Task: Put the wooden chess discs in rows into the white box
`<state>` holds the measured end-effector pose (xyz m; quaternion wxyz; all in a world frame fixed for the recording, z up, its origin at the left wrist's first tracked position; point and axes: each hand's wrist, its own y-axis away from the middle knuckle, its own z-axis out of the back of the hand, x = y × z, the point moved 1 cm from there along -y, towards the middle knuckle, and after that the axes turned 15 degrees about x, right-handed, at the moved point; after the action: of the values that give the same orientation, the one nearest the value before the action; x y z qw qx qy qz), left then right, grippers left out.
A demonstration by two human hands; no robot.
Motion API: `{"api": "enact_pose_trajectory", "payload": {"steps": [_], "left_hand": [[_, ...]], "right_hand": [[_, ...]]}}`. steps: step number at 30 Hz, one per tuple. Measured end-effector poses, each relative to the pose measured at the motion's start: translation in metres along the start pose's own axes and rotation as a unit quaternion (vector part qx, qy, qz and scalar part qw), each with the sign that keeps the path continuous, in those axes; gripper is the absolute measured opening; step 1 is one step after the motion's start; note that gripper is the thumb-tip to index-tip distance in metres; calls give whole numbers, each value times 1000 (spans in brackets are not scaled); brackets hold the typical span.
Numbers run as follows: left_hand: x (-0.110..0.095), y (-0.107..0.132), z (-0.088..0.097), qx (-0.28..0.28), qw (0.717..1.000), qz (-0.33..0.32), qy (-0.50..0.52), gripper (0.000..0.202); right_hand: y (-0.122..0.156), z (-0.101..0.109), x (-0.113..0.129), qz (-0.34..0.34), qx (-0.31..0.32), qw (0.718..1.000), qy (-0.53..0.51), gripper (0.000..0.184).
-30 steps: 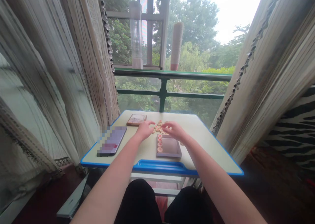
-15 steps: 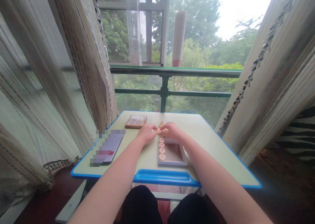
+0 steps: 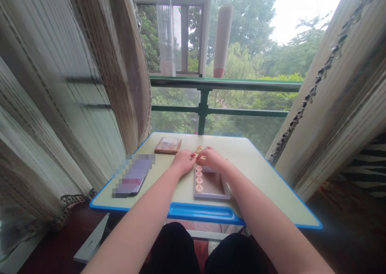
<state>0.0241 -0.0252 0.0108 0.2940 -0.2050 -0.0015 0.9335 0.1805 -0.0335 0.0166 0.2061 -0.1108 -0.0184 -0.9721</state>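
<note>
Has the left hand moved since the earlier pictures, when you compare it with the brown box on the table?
Yes. The left hand has shifted right, away from the brown box, toward the xiangqi pieces.

Bright daylight (edges warped), shadows seemingly faint.

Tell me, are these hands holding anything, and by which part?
It cannot be told for sure. The left hand and right hand have their fingertips among round xiangqi pieces beyond a shallow tray, but any pinch is too small to see.
</note>
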Motion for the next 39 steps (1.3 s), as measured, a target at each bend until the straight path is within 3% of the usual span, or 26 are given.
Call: {"api": "enact_pose_trajectory", "payload": {"steps": [19,26,39], "left_hand": [[5,-3,-4,3,999,19,-37,27],[2,-2,-1,27,997,19,-64,30],[0,-2,0,9,999,27,-22,22]], "right_hand": [[1,1,-3,-15,-11,1000,-12,15],[0,-1,-5,-9,-1,1000,-8,16],[2,2,-3,-34,4,999,-22,16]]}}
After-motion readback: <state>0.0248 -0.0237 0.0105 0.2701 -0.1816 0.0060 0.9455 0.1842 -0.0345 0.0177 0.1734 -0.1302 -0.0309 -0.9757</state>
